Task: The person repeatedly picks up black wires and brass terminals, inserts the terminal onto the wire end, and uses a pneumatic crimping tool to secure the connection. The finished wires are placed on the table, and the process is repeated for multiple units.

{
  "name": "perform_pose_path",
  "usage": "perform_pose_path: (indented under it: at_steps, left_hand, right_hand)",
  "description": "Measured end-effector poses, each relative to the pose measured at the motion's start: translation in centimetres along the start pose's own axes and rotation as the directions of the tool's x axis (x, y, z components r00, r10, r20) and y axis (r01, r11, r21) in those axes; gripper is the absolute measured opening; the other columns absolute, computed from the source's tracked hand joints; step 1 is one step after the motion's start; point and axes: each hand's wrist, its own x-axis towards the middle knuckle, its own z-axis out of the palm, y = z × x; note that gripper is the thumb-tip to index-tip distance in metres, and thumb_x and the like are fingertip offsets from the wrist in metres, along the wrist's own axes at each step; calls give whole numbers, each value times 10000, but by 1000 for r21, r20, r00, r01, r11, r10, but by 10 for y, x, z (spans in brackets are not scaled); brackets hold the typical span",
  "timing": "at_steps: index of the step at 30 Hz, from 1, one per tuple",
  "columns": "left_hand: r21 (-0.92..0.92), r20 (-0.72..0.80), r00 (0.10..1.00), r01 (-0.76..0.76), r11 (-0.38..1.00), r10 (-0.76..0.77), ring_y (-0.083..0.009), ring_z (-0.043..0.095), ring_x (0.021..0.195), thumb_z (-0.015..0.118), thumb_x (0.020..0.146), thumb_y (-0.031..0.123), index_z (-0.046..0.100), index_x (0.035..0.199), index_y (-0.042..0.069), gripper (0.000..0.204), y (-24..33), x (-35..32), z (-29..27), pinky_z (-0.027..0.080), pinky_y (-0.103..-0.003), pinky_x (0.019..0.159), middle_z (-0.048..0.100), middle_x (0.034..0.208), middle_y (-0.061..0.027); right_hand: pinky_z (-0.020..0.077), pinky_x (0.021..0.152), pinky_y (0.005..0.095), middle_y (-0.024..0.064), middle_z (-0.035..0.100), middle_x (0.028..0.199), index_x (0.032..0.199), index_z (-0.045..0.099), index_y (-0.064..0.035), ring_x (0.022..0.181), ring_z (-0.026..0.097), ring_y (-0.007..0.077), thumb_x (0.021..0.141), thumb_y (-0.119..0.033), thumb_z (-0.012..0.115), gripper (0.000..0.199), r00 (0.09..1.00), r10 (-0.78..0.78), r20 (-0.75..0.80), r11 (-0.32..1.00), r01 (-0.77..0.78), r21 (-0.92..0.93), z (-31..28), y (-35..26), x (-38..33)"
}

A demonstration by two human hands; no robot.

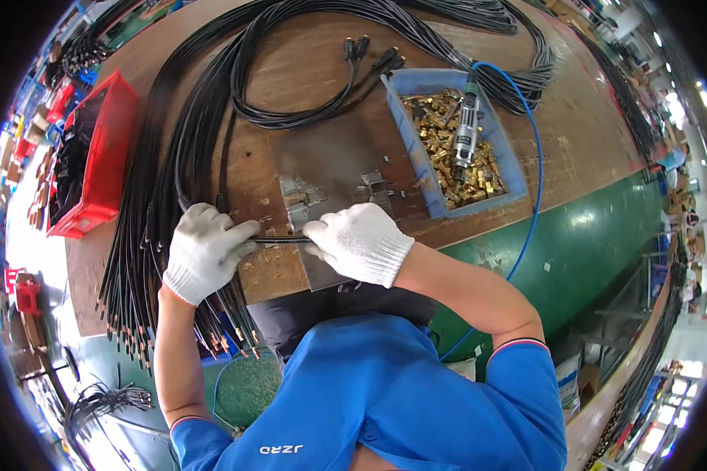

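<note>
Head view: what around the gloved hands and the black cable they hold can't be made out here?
- Cable ends: covered by the left hand and right hand.
- Fingertip grip: hidden under the white gloves.
- Metal fixture: too small to read its parts.
- Gold parts in the blue tray: too small to identify.
- Red bin contents: dark and bent by the fisheye rim.

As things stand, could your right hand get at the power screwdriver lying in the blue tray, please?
Probably yes: the right hand holds a black cable, but the screwdriver lies exposed atop brass parts in the open blue tray.
</note>
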Motion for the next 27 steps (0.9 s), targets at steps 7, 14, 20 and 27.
perform_pose_path:
  at_steps: [7,14,20,27]
  left_hand:
    - [-68,93,994,57,996,-51,-341,660,800,821,789,145,800,1048,87,266,9,15,0,509,-463,817,654,741,-104]
    - [-213,202,979,42,976,2,-405,696,799,753,903,123,716,1135,50,246,18,36,33,552,-506,728,695,855,-164]
    - [-255,87,992,114,960,-95,-380,713,772,735,952,139,725,1271,126,319,11,29,39,561,-482,685,690,863,-158]
    - [-207,88,989,136,969,-120,-359,710,754,720,973,182,701,1386,205,414,14,38,41,554,-467,667,667,843,-131]
  right_hand:
    - [559,570,403,43,668,690,870,652,-125,628,725,246,956,-309,719,214,993,-103,-65,984,92,-154,9,16,0]
    - [556,550,400,48,669,656,808,644,-145,590,716,247,931,-288,695,195,987,-148,-63,972,133,-193,-3,28,2]
    - [597,821,484,93,775,1013,1113,773,-186,961,757,309,987,-287,637,211,953,302,-13,894,-288,-343,-97,135,0]
    - [474,1070,524,115,744,1322,1313,721,-179,1274,648,335,955,-243,606,381,785,599,160,626,-334,-705,-96,200,10]
